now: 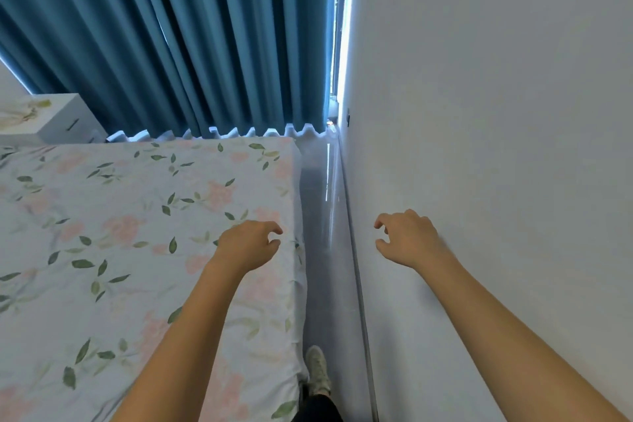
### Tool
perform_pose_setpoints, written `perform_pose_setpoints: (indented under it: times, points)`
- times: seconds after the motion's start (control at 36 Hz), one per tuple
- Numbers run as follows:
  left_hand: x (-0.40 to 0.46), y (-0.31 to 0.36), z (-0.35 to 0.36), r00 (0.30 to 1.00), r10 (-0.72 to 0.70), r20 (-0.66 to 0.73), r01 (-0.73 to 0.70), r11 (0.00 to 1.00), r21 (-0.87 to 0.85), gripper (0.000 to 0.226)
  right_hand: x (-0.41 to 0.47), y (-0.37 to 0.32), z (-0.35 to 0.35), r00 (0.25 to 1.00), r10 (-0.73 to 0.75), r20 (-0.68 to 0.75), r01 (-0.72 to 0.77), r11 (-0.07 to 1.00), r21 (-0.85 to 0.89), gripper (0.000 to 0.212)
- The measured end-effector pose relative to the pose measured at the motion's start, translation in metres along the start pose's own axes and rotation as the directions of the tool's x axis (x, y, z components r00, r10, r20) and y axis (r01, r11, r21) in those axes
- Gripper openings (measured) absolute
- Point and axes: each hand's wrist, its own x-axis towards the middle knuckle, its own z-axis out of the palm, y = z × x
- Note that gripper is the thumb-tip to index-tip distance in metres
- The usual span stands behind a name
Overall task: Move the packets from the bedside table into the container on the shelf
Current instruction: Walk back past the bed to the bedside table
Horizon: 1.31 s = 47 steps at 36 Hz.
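**Both hands free, packets out of sight**

The person stands in the narrow strip of floor [320,284] between the bed [137,233] and the white wall [496,113], 1 shoe [317,368] showing at the bottom centre of the frame. The left hand [248,245] hangs over the right edge of the floral sheet, just left of centre; the right hand [406,238] is raised in front of the wall, right of centre. The fingers [274,228] of both hands are loosely curled and hold nothing.

No packet can be seen. The only piece of furniture that could be the bedside table is the white drawer unit [65,122] at the upper left of the frame, beyond the far corner of the bed and beside the blue curtain [171,38]. Its top surface shows a pale printed pattern; whether packets lie there cannot be told. The shelf and the container are not in view.

How the packets will handle is a judgement from the task wording alone: probably light, thin and pliable, with smooth wrappers that slip against each other. A pinch across the flat faces, thumb on 1 side and fingers on the other, should suit a single packet; several might be gathered into a stack and held around the edges. Squeezing hard could crumple the contents, so a light hold seems wise.
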Motion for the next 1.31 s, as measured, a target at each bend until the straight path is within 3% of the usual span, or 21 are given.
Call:
perform_pose_setpoints:
  times: [0.53, 0.64, 0.94, 1.06, 1.31]
  points:
    - [0.357, -0.023, -0.124, 0.999, 0.046, -0.022, -0.047, 0.996, -0.078, 0.032, 0.383, 0.019, -0.104, 0.999, -0.009, 0.037, 0.009, 1.0, -0.01, 0.039]
    - [0.437, -0.034, -0.136, 0.998, 0.045, -0.044, -0.046, 0.999, -0.014, 0.032, 0.475, 0.029, -0.111, 0.997, -0.028, 0.068, 0.03, 0.999, -0.026, 0.041]
    - [0.671, -0.051, -0.211, 0.995, -0.079, -0.064, 0.076, 0.996, -0.056, 0.034, 0.745, 0.046, -0.168, 0.994, -0.107, 0.028, 0.107, 0.994, 0.007, 0.039]
    - [0.728, -0.073, -0.236, 0.993, -0.113, -0.018, 0.11, 0.989, -0.097, 0.038, 0.808, 0.044, -0.18, 0.985, -0.152, 0.082, 0.156, 0.986, -0.049, 0.04]
    - [0.849, -0.124, -0.282, 0.988, -0.152, -0.02, 0.152, 0.988, 0.024, 0.035, 0.93, 0.04, -0.199, 0.976, -0.194, 0.101, 0.201, 0.977, -0.074, 0.041]
